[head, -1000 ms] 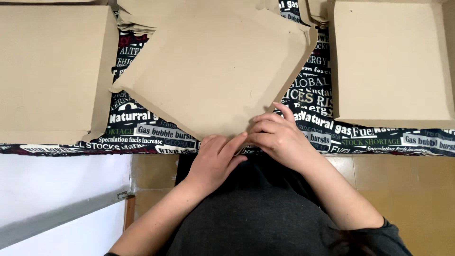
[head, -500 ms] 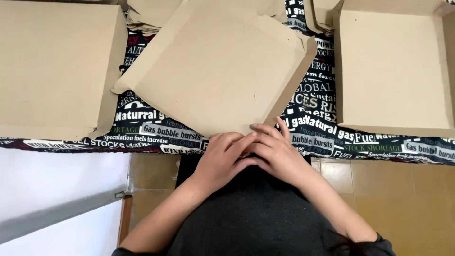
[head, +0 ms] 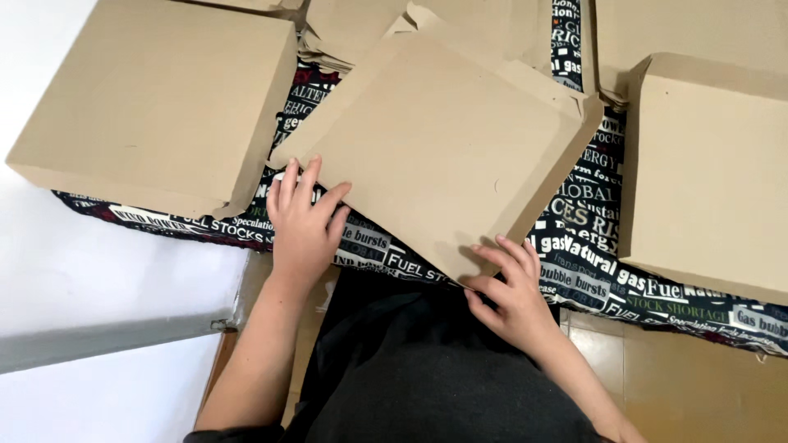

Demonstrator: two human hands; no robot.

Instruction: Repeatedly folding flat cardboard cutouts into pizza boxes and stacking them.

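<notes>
A flat brown cardboard box (head: 447, 148) lies turned like a diamond on a table covered with a black printed cloth (head: 587, 238). My left hand (head: 302, 220) rests flat with spread fingers at the box's left lower edge, fingertips touching the cardboard. My right hand (head: 507, 287) pinches the box's near corner with its fingers curled on the edge. My dark-clothed lap (head: 427, 369) is just below the table edge.
A closed cardboard box (head: 160, 102) sits at the left, partly over the table edge. Another box (head: 710, 172) lies at the right. Flat cardboard blanks (head: 361, 29) are stacked at the back. White floor (head: 98, 287) is at the left, wooden floor (head: 698, 385) at the right.
My two hands, together at the box's near corner before, have parted: the left slid out to the left edge. The camera view shifted, and the box sits a little farther up.
</notes>
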